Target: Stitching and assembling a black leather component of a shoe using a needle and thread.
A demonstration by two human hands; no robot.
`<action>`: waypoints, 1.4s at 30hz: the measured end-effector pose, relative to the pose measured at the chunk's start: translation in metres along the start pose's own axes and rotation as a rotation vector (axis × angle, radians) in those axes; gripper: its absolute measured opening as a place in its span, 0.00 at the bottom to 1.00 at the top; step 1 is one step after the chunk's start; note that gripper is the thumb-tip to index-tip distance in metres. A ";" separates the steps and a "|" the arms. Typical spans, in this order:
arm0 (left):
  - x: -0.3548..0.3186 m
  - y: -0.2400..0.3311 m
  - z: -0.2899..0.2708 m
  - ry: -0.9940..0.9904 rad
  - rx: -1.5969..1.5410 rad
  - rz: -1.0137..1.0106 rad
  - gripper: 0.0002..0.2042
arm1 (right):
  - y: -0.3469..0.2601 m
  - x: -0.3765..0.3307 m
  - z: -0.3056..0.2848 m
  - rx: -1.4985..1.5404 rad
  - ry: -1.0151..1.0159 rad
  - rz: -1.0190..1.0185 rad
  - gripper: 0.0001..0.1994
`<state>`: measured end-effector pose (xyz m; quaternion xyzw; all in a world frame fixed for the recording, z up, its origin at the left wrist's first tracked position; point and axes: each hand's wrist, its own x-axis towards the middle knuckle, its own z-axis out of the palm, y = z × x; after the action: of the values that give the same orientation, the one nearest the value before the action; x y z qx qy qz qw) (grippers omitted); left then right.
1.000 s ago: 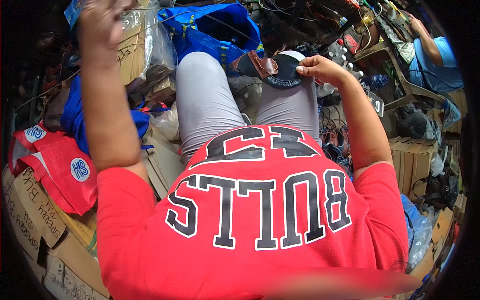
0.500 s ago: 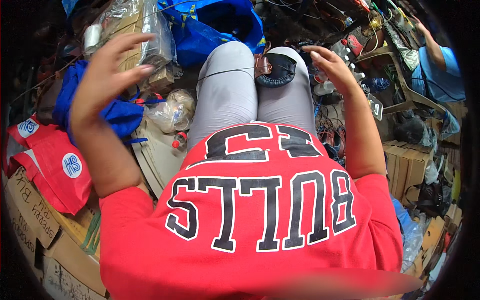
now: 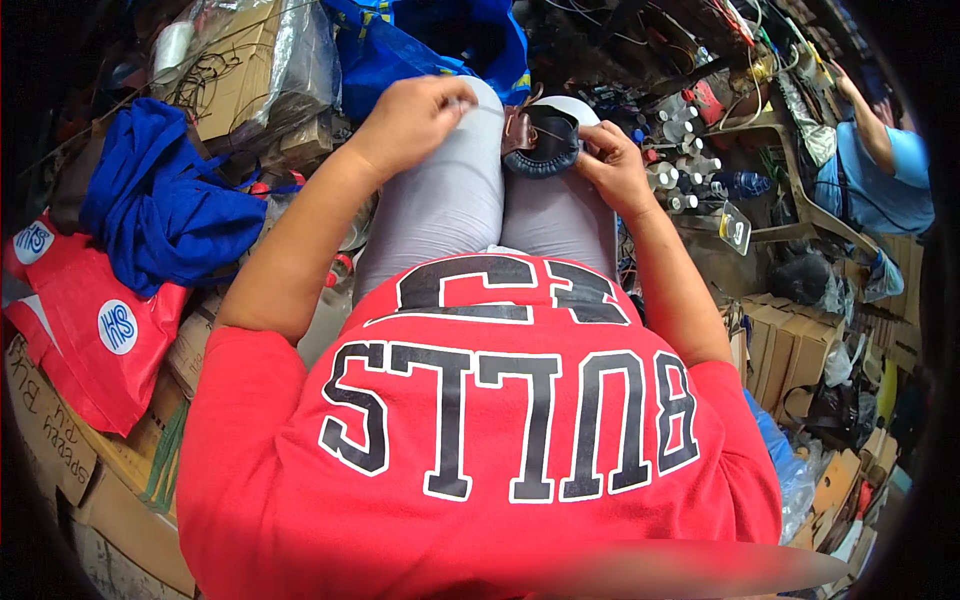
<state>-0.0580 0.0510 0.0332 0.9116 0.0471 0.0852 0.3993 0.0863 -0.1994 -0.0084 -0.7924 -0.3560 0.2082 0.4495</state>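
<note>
Holding the R edge of the dark shoe piece (image 3: pixel 545 165) w/ R hand (image 3: pixel 610 165): thumb + fingers clamped on its rim. Piece sits on R thigh (image 3: pixel 560 230), toward knee end, by inner edge; brown strap (image 3: pixel 518 130) on its L side, gathered stitching along lower rim.

L hand (image 3: pixel 415 125) over L thigh (image 3: pixel 430 205), near knee end, apart from piece; fingertips drawn together, can't tell if anything (e.g. thread) is between them.

Markings: red shirt (image 3: pixel 265 450) has lg. block letters + numerals, blk w/ white outline, inverted in this view. Red bag (image 3: pixel 85 375), L side, carries round white patches (image 3: pixel 118 327) w/ blue lettering. Cardboard box (image 3: pixel 50 430) below bag: handwritten blk marker on face. Small card (image 3: pixel 734 228), R side, blk/yellow print, too small to read.

Also: blue bag (image 3: pixel 362 65) beyond knees; wht-capped bottles (image 3: pixel 680 165) R of R hand; 2nd person (image 3: pixel 880 175) in lt-blue top, upper R.
</note>
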 end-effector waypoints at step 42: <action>0.066 0.009 0.045 0.207 -1.836 -0.348 0.21 | -0.027 0.058 0.026 1.477 0.578 0.379 0.12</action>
<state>0.0159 0.0228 0.0173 0.2079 0.1323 0.1088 0.9630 0.0971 -0.1321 0.0012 -0.3609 0.1431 0.2491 0.8873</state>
